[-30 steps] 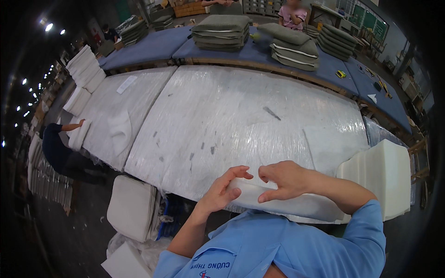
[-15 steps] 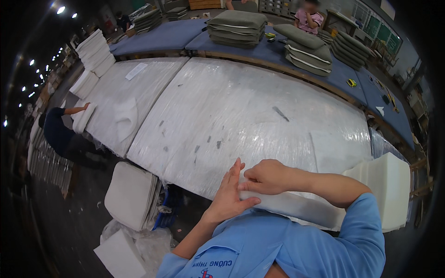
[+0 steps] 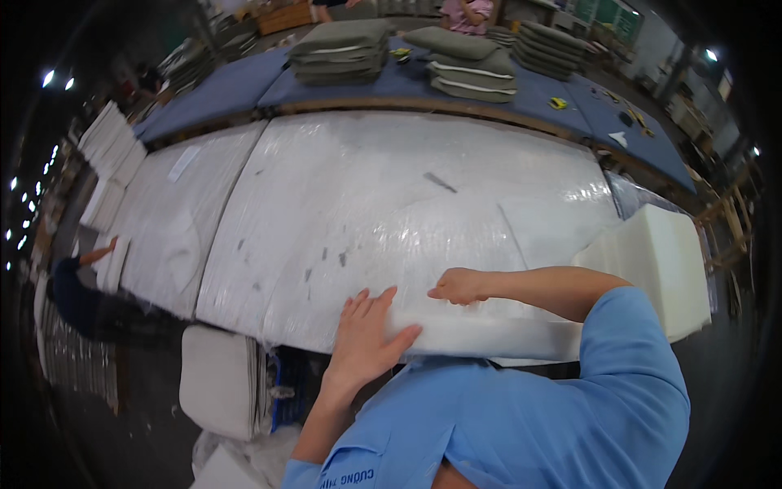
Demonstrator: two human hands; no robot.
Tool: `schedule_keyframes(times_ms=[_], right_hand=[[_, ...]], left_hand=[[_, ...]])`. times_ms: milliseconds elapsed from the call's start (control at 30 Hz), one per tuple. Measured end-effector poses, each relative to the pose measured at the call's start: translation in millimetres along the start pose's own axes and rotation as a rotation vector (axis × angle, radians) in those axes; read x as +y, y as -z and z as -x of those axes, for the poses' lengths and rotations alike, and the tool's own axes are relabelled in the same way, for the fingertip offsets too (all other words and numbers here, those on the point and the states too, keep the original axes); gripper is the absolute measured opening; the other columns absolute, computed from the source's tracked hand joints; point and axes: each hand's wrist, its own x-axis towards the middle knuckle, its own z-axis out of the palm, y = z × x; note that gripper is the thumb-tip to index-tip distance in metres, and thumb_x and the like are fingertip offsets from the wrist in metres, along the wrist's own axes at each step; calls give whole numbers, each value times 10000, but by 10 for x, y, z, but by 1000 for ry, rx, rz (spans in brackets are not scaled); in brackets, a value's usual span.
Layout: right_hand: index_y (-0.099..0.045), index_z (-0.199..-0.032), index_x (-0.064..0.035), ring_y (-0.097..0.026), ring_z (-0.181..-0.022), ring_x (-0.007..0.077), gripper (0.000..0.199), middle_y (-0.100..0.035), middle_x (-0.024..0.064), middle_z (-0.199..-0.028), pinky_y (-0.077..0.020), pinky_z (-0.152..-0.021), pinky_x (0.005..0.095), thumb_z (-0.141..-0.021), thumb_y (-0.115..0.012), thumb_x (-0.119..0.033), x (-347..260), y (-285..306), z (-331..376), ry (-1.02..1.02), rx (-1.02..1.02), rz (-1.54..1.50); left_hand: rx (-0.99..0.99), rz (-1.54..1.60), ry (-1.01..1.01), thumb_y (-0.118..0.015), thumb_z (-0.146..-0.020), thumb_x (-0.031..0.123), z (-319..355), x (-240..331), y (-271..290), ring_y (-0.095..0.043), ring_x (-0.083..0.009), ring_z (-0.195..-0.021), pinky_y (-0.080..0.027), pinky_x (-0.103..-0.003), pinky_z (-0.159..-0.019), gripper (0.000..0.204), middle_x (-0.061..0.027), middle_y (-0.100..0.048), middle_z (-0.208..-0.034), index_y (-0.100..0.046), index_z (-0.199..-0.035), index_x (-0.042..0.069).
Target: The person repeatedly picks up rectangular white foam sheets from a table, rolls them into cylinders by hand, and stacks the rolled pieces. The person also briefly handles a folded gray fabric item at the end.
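A long white padded piece, like a foam cushion with a soft cover (image 3: 505, 338), lies along the near edge of the table against my front. My left hand (image 3: 364, 332) is open at its left end, fingers spread and thumb pointing toward the piece. Just above the piece, my right hand (image 3: 461, 286) is closed, fingers curled and knuckles turned left. Whatever it grips, if anything, is too small or hidden to make out. Beneath both hands spreads the white table (image 3: 350, 187), covered in shiny clear plastic with a few grey tape marks.
Thick white foam sheets (image 3: 680, 273) are stacked at the right. Beyond the table runs a blue-topped bench (image 3: 399, 90) with green cushion stacks (image 3: 340, 53) and a yellow tape measure (image 3: 558, 103). White pads (image 3: 218, 379) stand at lower left. A co-worker (image 3: 75, 295) bends at far left.
My hands have come apart: the right hand, earlier touching the left, is now off to its right. The left hand's fingers have spread. The whole view has shifted and turned.
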Motion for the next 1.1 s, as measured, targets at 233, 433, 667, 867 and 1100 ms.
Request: schedule_keyframes(times_ms=[233, 433, 667, 867, 1100], right_hand=[[-723, -1085, -43, -539, -679, 116, 279, -688, 55, -853, -447, -583, 281, -1025, -603, -287, 489, 665, 676, 349, 323, -411], [-724, -1019, -69, -585, -803, 167, 395, -652, 32, -826, -475, -738, 362, -1041, -581, -436, 774, 408, 1130, 436, 283, -204], [-652, -885, -42, -663, -878, 291, 417, -701, 114, -872, -492, -807, 448, -1033, -568, -423, 922, 209, 791, 421, 200, 122], [-697, -1056, -56, -674, -873, 220, 227, -734, 89, -883, -510, -799, 374, -1012, -614, -263, 1042, 548, 1095, 368, 397, -216], [-666, -1063, -58, -640, -802, 285, 316, -675, 119, -833, -494, -727, 400, -988, -672, -365, 723, 234, 1417, 631, 316, 78]], left_hand=[[55, 143, -194, -690, -928, 228, -223, 211, -85, -637, -326, -850, -487, -424, -790, 183, -106, -685, -877, -726, -932, 49], [71, 147, -200, -656, -953, 193, -347, 195, -129, -580, -311, -761, -453, -426, -728, 181, -101, -636, -800, -704, -860, 46], [47, 151, -175, -667, -955, 207, -406, 192, -121, -597, -306, -808, -456, -418, -777, 178, -82, -646, -799, -723, -859, 68], [55, -46, -478, -646, -959, 197, -535, 423, 19, -666, -346, -1013, -496, -440, -939, 238, -156, -717, -1081, -707, -1120, 32], [-237, 56, -484, -658, -974, 263, -696, 815, -210, -696, -339, -987, -543, -414, -866, 340, -147, -730, -1124, -699, -1230, 43]])
